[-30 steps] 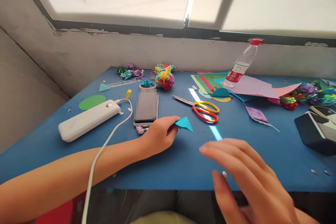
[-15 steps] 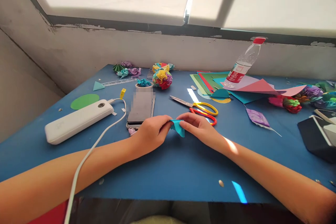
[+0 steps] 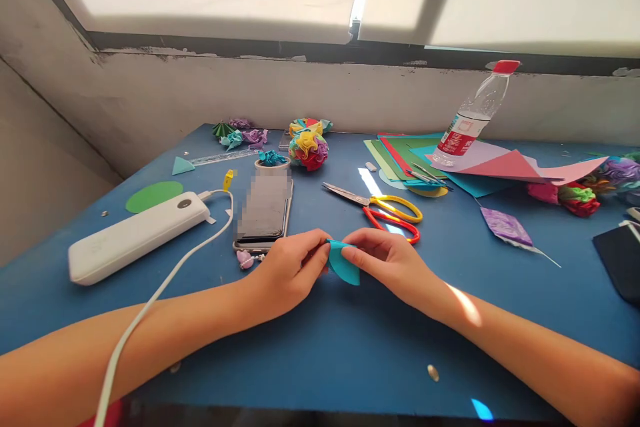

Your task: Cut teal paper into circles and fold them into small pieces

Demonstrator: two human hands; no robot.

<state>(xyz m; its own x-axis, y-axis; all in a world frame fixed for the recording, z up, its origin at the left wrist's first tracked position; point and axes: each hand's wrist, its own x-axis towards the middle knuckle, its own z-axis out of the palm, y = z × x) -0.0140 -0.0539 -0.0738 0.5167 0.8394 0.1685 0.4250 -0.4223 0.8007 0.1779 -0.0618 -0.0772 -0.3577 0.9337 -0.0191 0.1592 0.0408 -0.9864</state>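
Note:
A small folded teal paper piece [image 3: 343, 264] is pinched between both hands just above the blue table [image 3: 320, 340]. My left hand [image 3: 283, 273] grips its left edge with thumb and fingers closed. My right hand [image 3: 387, 260] holds the right edge, fingers curled over it. Yellow and red scissors [image 3: 383, 208] lie just behind my right hand. A phone [image 3: 263, 210] lies behind my left hand.
A white power bank [image 3: 133, 237] with its white cable [image 3: 165, 287] sits at the left beside a green paper circle [image 3: 153, 195]. Paper flower balls [image 3: 306, 144], a ruler [image 3: 220, 158], coloured sheets [image 3: 450, 163], a plastic bottle [image 3: 473, 117] and a dark box [image 3: 620, 260] ring the table.
My right hand came from the near right up to the teal paper and took hold of it. The paper now hangs curved between both hands instead of sticking out as a triangle.

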